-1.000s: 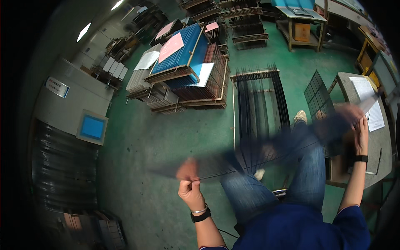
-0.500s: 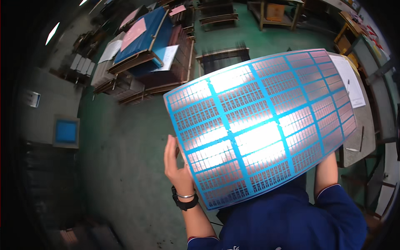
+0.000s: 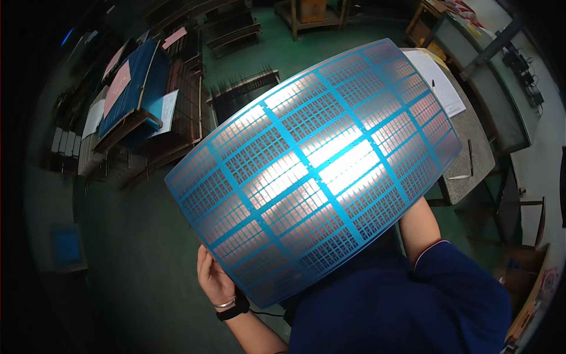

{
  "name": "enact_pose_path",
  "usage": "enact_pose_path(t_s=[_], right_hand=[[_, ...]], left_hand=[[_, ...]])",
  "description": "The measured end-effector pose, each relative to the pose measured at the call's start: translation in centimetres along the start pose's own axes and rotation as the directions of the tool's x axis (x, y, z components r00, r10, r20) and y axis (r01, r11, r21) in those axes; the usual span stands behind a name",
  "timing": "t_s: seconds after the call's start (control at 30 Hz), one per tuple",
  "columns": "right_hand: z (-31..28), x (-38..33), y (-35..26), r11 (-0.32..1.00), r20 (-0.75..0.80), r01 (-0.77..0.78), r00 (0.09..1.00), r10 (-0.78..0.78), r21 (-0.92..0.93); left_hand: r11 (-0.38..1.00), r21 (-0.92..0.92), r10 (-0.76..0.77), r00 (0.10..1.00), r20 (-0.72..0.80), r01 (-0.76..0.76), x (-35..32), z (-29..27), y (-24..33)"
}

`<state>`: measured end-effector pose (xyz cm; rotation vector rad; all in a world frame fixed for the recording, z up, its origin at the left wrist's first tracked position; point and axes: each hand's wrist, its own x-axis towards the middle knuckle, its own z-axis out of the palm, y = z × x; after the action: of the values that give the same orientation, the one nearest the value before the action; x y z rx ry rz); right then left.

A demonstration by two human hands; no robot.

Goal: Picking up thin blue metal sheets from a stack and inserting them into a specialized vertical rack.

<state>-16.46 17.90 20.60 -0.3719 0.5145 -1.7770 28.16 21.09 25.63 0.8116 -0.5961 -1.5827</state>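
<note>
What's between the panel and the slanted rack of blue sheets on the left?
In the head view, a dark wire rack on green floor lies between the panel and the blue sheets' rack.

The big panel (image 3: 312, 171) looks like thin metal. It is very shiny, and bright light bounces off its middle. Blue lines cross it in a grid, and they look smooth. The small squares between them are silvery and full of tiny marks. The left hand (image 3: 215, 278) touches its lower edge beside a black wristband (image 3: 233, 309) that looks like smooth plastic. The sleeve (image 3: 454, 289) is soft, dull blue cloth. The floor (image 3: 141, 265) is green and a bit shiny. White paper (image 3: 439, 79) lies flat and matt on the grey, speckled table (image 3: 471, 159).
</note>
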Motion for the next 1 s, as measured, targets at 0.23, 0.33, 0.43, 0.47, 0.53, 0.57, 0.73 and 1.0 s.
enact_pose_path(t_s=[0.23,0.33,0.43,0.47,0.53,0.57,0.73,1.0], right_hand=[[0.4,-0.3,0.6,1.000,0.024,-0.008,1.000,0.008,0.019],[0.5,-0.9,1.1,0.999,0.044,-0.010,0.999,0.008,0.034],[0.1,-0.8,0.4,0.999,0.062,0.034,0.997,-0.037,0.040],[-0.1,-0.8,-0.5,0.997,0.067,0.064,0.995,-0.067,0.042],[-0.9,-0.8,-2.3,0.989,0.085,0.136,0.986,-0.141,0.058],[-1.2,-1.0,-3.7,0.981,0.083,0.181,0.979,-0.187,0.075],[4.5,-1.9,-6.5,0.949,-0.155,0.315,0.939,-0.308,0.026],[6.3,-2.7,-5.9,0.946,-0.185,0.325,0.929,-0.321,-0.011]], left_hand=[[0.990,-0.013,-0.139,0.988,-0.064,0.138,0.0,0.9,-1.2],[0.991,-0.055,-0.127,0.984,-0.124,0.121,0.0,-3.4,-2.5],[0.982,-0.122,-0.153,0.984,-0.087,0.141,-0.2,-5.8,-3.3],[0.978,-0.140,-0.169,0.980,-0.104,0.153,-0.2,-6.2,-3.5],[0.980,-0.125,-0.171,0.974,-0.148,0.153,-0.5,-6.8,-3.7],[0.979,-0.126,-0.174,0.976,-0.129,0.158,-0.5,-6.6,-3.7],[0.988,-0.134,-0.109,0.958,-0.264,0.076,-0.6,-9.2,-3.7],[0.973,0.206,-0.004,0.895,-0.447,0.107,-2.0,-12.1,-4.6]])
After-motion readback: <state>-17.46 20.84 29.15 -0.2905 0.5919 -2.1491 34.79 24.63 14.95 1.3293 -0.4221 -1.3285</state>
